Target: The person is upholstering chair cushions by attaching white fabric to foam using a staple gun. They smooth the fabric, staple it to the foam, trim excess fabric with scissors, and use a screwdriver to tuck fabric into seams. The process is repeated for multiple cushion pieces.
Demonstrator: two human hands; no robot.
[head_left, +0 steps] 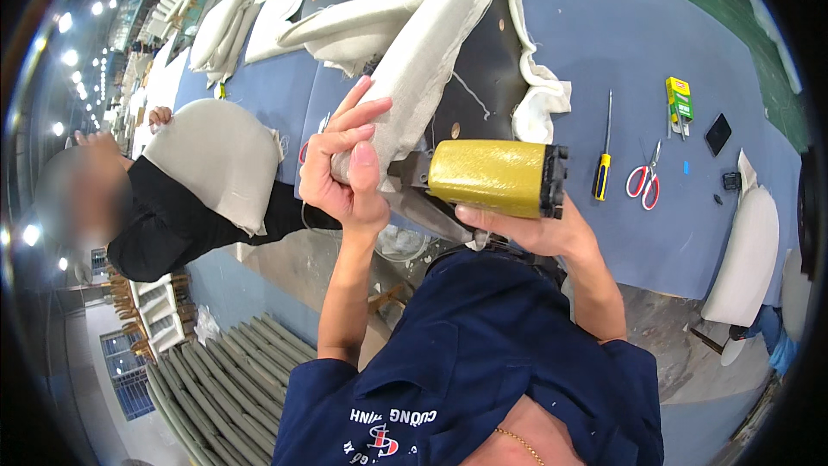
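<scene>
My left hand (pixel 347 164) grips the near end of a long cream fabric-covered upholstery piece (pixel 423 56), thumb on top and fingers spread along its side. In my right hand (pixel 539 231) is a yellow staple gun (pixel 485 177) with a black end cap. Its dark nose points left, close against the fabric end beside my left hand. Part of the grip is hidden under the yellow body. A loose strip of white fabric (pixel 533 112) trails over the dark panel (pixel 492 60) beyond the gun.
Right on the blue table (pixel 595 17) lie a screwdriver (pixel 605 151), red-handled scissors (pixel 644 181), a green-and-yellow box (pixel 679 102) and a black phone (pixel 718 134). A padded piece (pixel 746 250) stands at far right. On the left, a person in black (pixel 172 216) holds a cream cushion (pixel 216 155).
</scene>
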